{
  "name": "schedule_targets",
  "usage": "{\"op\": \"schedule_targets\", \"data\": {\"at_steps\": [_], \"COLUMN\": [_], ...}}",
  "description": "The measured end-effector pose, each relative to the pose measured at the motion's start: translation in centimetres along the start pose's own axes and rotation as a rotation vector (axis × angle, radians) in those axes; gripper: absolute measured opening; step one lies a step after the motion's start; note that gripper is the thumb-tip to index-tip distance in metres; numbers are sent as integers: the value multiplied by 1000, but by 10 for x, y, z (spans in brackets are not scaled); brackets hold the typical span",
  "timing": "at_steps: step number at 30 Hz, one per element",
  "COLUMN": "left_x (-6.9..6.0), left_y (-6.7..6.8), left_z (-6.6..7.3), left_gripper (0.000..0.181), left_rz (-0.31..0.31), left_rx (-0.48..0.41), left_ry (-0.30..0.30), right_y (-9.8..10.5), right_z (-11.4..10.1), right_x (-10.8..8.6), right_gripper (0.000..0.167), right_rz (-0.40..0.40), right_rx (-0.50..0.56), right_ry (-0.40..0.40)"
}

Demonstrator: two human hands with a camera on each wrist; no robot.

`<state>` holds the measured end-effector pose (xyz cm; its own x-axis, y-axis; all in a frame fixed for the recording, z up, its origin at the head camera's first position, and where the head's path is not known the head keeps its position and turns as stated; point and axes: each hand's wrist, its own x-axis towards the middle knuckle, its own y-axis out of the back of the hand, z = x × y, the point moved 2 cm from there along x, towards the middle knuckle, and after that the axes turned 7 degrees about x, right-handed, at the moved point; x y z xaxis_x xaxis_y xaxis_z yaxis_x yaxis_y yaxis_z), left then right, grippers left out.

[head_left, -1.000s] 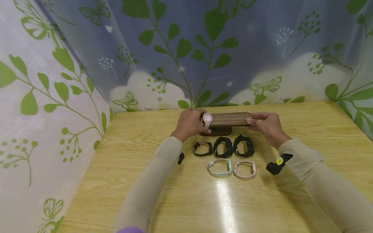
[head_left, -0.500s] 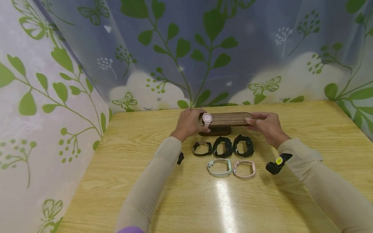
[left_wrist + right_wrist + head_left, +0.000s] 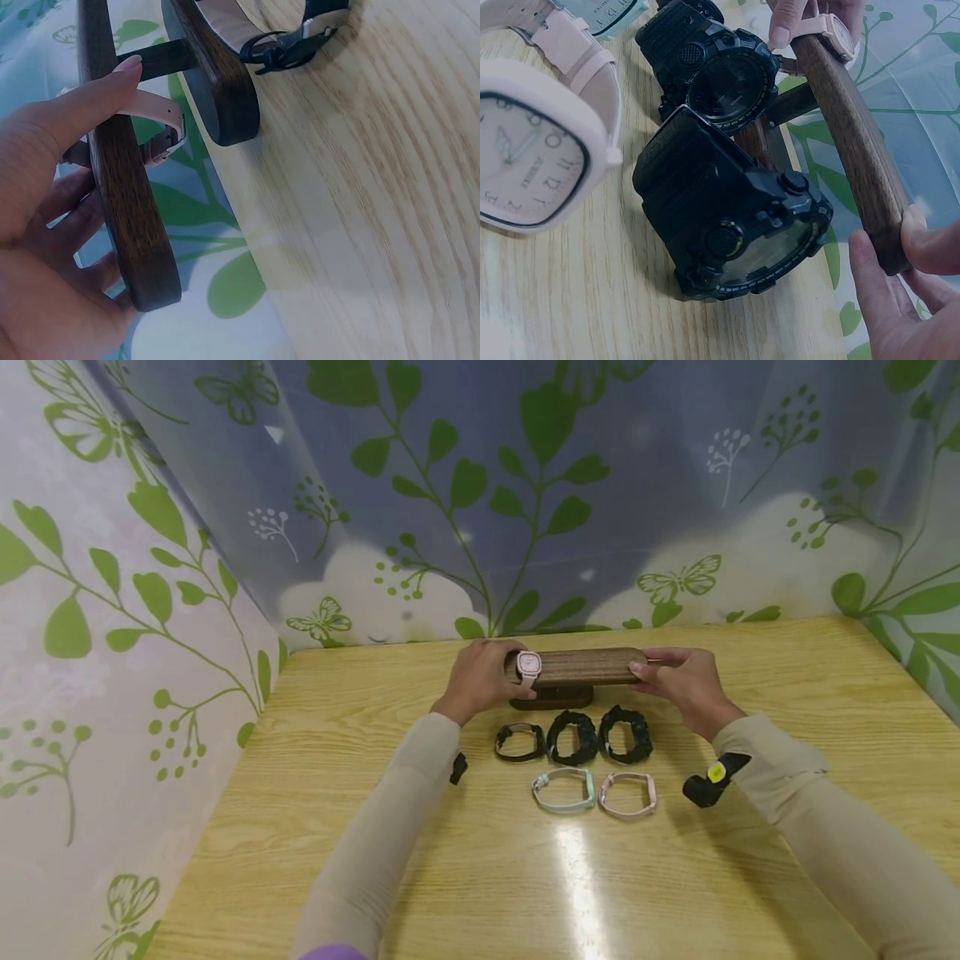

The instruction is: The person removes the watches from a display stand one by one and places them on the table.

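A dark brown wooden watch stand [image 3: 592,667], a horizontal bar on a post and oval base, stands near the table's back edge. Around the bar's left part loops a pink watch [image 3: 528,664], its square dial facing up. My left hand [image 3: 480,681] holds this watch on the bar, thumb in front and fingers behind, as the left wrist view shows. At the bar's other end, my right hand [image 3: 686,687] pinches the wood between thumb and fingers. In the right wrist view, the right thumb [image 3: 930,240] presses the bar's end.
In front of the stand lie a slim black watch [image 3: 520,742], two chunky black watches [image 3: 573,738], [image 3: 626,736], a mint watch [image 3: 564,791] and another pink watch [image 3: 628,796]. The wood-grain table [image 3: 360,693] meets a leaf-printed curtain [image 3: 420,593] behind.
The pink watch and my left hand have shifted very slightly left along the bar. My right hand keeps its hold on the bar's end, and the other watches lie still.
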<state>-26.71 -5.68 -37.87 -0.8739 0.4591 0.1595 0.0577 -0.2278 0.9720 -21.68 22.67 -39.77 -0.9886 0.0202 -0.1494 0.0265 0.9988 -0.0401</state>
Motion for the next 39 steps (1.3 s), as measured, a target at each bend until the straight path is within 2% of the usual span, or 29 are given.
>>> {"op": "schedule_targets", "data": {"at_steps": [11,24,39], "left_x": [-9,-16,-28], "left_y": [2,5,9], "left_z": [-16,-30,-48], "left_gripper": [63,65,63], "left_rz": [-6,-9,16], "left_rx": [-102,-93,-159], "left_ry": [32,45,80], "right_y": [0,2,0], "right_z": [1,1,0], "right_x": [2,1,2], "right_gripper": [56,57,57], "right_rz": [8,6,-3], "right_rx": [-9,-11,-18], "right_ry": [-9,-19,-20]}}
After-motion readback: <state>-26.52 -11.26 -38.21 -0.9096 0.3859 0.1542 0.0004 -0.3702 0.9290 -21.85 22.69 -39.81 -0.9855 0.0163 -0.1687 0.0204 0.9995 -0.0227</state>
